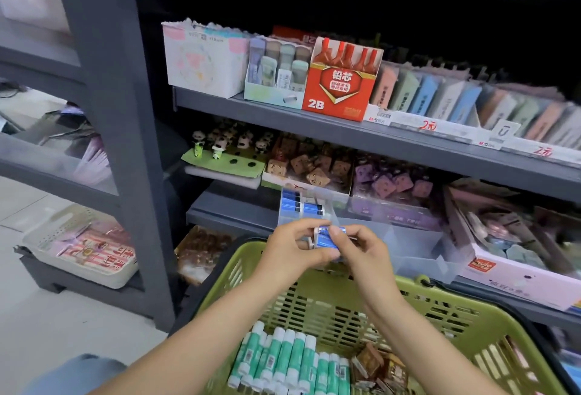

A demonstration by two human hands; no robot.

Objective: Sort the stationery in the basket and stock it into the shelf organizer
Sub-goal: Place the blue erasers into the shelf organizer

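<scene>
Nearest the camera, inside the green basket, a row of green-and-white glue sticks is laid side by side on the basket floor, long axes running roughly from the near rim toward the far rim, white caps mostly toward the shelf. Just right of them in the basket, a loose heap of small brown packets is seen. These appear to be left unsorted while another kind is handled first.

Above the far rim of the basket, a small stack of blue-wrapped erasers is held between both hands. The left hand is curled round the stack from the left, and the right hand pinches it from the right with thumb on top; each grip is closed on the stack. The stack seems to be squared up in the fingers so that it will drop neatly into a slot. Its long axis cannot be told exactly; the blue face is tilted up toward the camera.

Just beyond the basket, on the shelf, a clear divided organizer is set. In its far-left compartment, matching blue erasers are already lined, long axes lying left to right, which suggests where the held stack belongs.
</scene>
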